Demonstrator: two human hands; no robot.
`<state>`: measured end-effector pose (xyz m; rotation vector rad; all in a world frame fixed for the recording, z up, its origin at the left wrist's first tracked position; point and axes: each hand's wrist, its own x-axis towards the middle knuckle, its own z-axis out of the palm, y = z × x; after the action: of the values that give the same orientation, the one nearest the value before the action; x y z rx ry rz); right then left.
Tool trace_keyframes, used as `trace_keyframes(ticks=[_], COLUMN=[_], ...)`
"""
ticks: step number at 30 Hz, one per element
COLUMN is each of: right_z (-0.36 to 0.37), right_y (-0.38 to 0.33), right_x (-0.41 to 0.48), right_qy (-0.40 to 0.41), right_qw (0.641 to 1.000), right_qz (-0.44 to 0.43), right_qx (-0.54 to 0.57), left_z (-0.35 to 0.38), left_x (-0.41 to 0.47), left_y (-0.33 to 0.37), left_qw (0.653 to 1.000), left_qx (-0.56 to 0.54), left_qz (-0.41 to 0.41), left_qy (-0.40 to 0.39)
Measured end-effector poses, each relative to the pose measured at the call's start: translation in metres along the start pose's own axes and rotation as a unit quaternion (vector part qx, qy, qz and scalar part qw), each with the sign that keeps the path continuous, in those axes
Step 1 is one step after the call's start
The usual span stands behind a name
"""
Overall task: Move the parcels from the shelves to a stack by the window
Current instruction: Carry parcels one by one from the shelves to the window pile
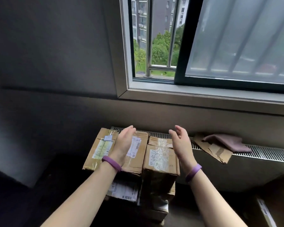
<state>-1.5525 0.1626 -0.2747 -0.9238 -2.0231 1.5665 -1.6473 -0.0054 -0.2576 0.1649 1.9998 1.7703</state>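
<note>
Empty-handed here: the left hand (124, 145) and right hand (181, 145) hover, fingers relaxed, above the 2 top brown cardboard parcels (161, 158) stacked below the grey-framed window (154, 94), so placing looks finished and fetching another from the shelves likely comes next.

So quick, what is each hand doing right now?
Left hand: open, holding nothing.
Right hand: open, holding nothing.

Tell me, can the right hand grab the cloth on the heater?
Probably yes. The right hand is open and empty, and the cloth lies uncovered atop the heater to its right, with nothing between them.
</note>
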Motion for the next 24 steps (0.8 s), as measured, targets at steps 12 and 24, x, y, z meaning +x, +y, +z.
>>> trace_keyframes(ticks=[12, 24], right_z=[0.149, 0.324], right_y=[-0.069, -0.128], right_x=[-0.065, -0.281], right_qy=[-0.325, -0.561], right_qw=[0.902, 0.75], right_qz=[-0.237, -0.326], right_qx=[-0.155, -0.128], left_z=[-0.146, -0.324], left_x=[-0.095, -0.3], left_y=[-0.001, -0.046], left_qw=[0.964, 0.865], left_qx=[0.07, -0.04], left_qz=[0.049, 0.046], left_qy=[0.252, 0.497])
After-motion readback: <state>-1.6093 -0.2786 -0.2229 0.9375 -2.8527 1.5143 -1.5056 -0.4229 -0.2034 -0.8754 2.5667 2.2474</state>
